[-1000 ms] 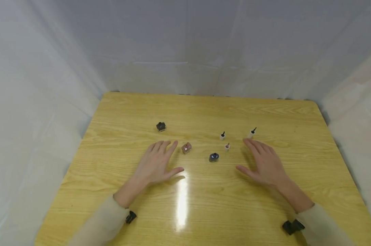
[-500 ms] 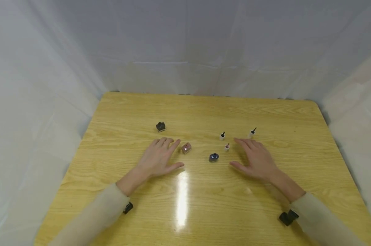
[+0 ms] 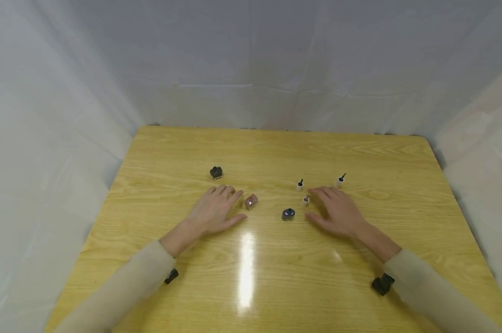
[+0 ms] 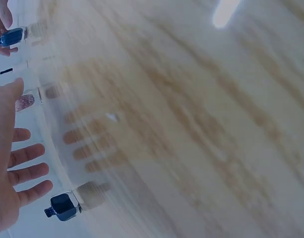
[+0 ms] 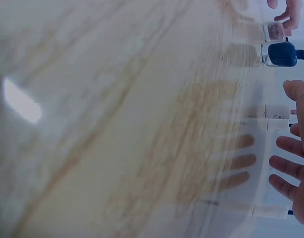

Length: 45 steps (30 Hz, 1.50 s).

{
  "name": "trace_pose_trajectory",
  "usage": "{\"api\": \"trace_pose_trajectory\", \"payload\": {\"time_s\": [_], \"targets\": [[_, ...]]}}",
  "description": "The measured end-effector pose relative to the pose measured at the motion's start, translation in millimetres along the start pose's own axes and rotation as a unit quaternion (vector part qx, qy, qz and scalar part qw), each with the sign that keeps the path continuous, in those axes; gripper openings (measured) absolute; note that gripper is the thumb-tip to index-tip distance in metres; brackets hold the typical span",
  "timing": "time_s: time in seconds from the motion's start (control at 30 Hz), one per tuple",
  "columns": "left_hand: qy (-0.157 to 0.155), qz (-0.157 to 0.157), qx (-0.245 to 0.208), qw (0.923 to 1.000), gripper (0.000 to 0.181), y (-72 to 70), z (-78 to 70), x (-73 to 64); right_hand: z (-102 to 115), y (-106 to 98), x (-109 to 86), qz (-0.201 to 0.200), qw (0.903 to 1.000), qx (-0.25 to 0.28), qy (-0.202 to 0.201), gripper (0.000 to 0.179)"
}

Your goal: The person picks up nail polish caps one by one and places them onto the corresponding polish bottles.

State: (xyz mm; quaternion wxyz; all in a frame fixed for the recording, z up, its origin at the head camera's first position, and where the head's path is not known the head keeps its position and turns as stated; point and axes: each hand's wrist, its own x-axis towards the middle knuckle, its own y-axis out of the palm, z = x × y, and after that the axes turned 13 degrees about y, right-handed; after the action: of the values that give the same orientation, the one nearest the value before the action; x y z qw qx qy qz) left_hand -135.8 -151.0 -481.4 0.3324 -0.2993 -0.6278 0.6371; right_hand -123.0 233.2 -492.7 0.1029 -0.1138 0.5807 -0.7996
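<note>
My left hand [image 3: 213, 210] hovers low over the table with fingers spread, holding nothing. Just beyond its index fingertip stands a small uncapped bottle of pink nail polish [image 3: 251, 201]. A black nail polish bottle [image 3: 216, 172], also uncapped, stands past its fingers. My right hand [image 3: 336, 212] holds nothing either; its fingers are extended and its thumb is apart. Near its fingertips stands a white cap with a pink brush [image 3: 306, 200] pointing up. A dark blue nail polish bottle [image 3: 288, 214] stands left of its thumb. In the right wrist view, the blue bottle [image 5: 281, 54] has an open neck.
Two more white caps stand with dark brushes up: one cap [image 3: 299, 186] behind the pink-brushed one, another cap [image 3: 340, 181] farther right. The wooden table [image 3: 192, 148] ends at pale hanging sheeting [image 3: 251, 101] at the back and sides. Black wrist cameras sit under both sleeves.
My right hand has moved left, in toward the pink-brushed cap and the blue bottle. My left hand has shifted slightly forward. The bottles and caps stay in place.
</note>
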Motion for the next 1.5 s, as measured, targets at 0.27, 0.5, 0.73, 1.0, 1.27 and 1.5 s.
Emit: {"api": "trace_pose_trajectory", "payload": {"time_s": [0.27,0.5,0.73,1.0,1.27,1.5], "targets": [[0.007,-0.010,-0.007,0.9999,0.060,1.4,3.6,3.6,-2,3,7.4,-0.011,0.9997,0.015,-0.013,0.057],[0.014,-0.020,-0.015,0.9996,0.053,2.8,4.1,6.7,-3,7,12.8,-0.020,0.9992,0.018,-0.031,0.047],[0.018,-0.021,-0.020,0.9994,0.049,4.5,3.3,11.0,-4,8,17.3,-0.022,0.9989,0.022,-0.035,0.040],[0.023,-0.044,-0.022,0.9985,0.042,6.3,2.8,14.9,-4,9,19.5,-0.027,0.9988,0.030,-0.029,0.031],[0.017,-0.025,-0.027,0.9992,0.044,7.4,0.5,17.3,-3,10,20.5,-0.031,0.9984,0.035,-0.031,0.028],[0.026,-0.047,-0.032,0.9981,0.041,8.3,-1.0,18.7,-2,10,19.8,-0.027,0.9980,0.050,-0.028,0.025]]}}
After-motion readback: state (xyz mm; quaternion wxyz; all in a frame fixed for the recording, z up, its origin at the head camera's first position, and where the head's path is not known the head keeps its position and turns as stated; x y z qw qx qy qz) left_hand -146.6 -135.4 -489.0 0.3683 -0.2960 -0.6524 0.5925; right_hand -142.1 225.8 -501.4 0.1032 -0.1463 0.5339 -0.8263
